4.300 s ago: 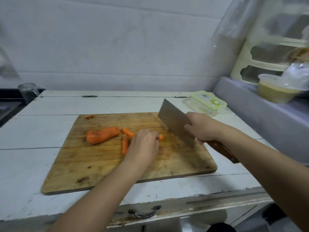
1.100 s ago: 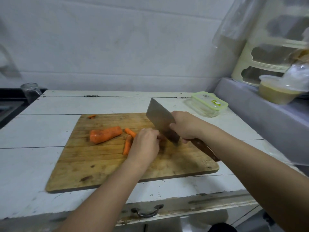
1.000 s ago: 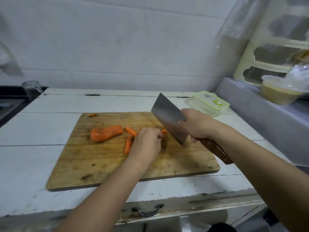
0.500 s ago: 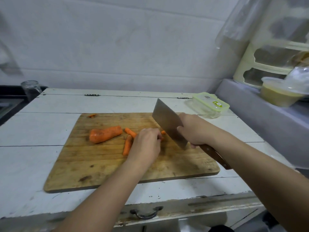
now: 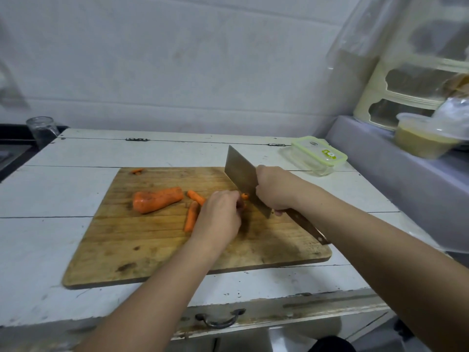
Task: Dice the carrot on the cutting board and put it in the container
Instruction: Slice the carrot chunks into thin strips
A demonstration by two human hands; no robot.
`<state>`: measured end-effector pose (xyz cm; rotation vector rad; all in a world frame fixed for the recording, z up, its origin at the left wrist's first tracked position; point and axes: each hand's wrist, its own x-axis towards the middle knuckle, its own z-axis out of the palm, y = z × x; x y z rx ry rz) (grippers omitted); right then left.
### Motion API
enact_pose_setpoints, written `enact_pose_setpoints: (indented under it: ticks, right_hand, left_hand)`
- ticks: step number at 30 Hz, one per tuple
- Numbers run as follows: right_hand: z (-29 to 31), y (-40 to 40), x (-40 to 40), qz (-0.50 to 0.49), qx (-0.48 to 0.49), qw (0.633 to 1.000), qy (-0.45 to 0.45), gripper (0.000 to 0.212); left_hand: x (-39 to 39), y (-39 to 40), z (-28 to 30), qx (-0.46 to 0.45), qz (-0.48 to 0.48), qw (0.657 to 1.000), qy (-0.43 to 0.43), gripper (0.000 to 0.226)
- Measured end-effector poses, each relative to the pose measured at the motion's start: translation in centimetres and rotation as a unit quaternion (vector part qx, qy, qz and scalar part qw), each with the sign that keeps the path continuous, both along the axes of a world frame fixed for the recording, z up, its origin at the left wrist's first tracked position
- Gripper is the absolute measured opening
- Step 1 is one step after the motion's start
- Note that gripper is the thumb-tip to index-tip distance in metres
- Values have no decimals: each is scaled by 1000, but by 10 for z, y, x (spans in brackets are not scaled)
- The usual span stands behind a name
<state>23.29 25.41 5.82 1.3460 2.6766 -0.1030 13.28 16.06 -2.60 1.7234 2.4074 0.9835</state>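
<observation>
A wooden cutting board lies on the white table. A thick carrot chunk rests on its upper left part. Two carrot sticks lie beside my left hand, whose curled fingers hold down carrot sticks; only an orange tip shows past them. My right hand grips the cleaver near the blade, its edge down against the carrot by my left fingertips. A lidded clear container with a green rim stands at the table's back right.
A small carrot scrap sits at the board's far edge. A glass jar stands at the back left. A grey ledge at the right carries a tub of yellowish food and a cream rack. A drawer handle is below.
The cleaver rose and came down again beside my left fingertips, chopping the carrot sticks. My left hand has stayed on the sticks, and the thick chunk has not moved.
</observation>
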Motion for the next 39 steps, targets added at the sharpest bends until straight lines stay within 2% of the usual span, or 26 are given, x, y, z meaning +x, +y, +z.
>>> enact_pose_setpoints:
  ticks: [6, 10, 14, 17, 21, 24, 26, 29, 34, 36, 39]
  right_hand:
    - [5, 19, 30, -12, -43, 994, 95, 6]
    - [13, 11, 40, 8, -45, 987, 154, 8]
    - [4, -3, 29, 44, -65, 990, 117, 10]
    - [3, 3, 32, 20, -47, 994, 102, 9]
    - [5, 11, 51, -3, -83, 990, 114, 13]
    - [11, -4, 55, 8, -83, 991, 109, 5]
    - [16, -18, 53, 26, -78, 992, 95, 17]
    - [17, -32, 49, 26, -84, 992, 85, 6]
    - [15, -35, 45, -1, -86, 995, 50, 22]
    - [11, -35, 42, -6, -71, 997, 23, 33]
    - [1, -31, 28, 6, -34, 999, 12, 37]
  left_hand:
    - [3, -4, 2, 22, -4, 1000, -5, 11]
    - [1, -2, 0, 23, -4, 1000, 3, 10]
    - [2, -2, 0, 18, 2, 1000, 8, 11]
    - [2, -2, 2, 16, 15, 1000, -20, 11]
    - [2, -3, 5, 9, 30, 999, -39, 9]
    - [3, -2, 6, 2, 38, 999, -35, 10]
    - [3, -1, 6, 0, 38, 999, -26, 10]
    - [2, -1, 4, 4, 36, 999, -13, 9]
    - [4, -1, 3, 4, 27, 1000, -1, 10]
    - [4, -1, 3, 5, 14, 1000, 5, 11]
    - [4, -1, 4, -3, 7, 1000, 7, 11]
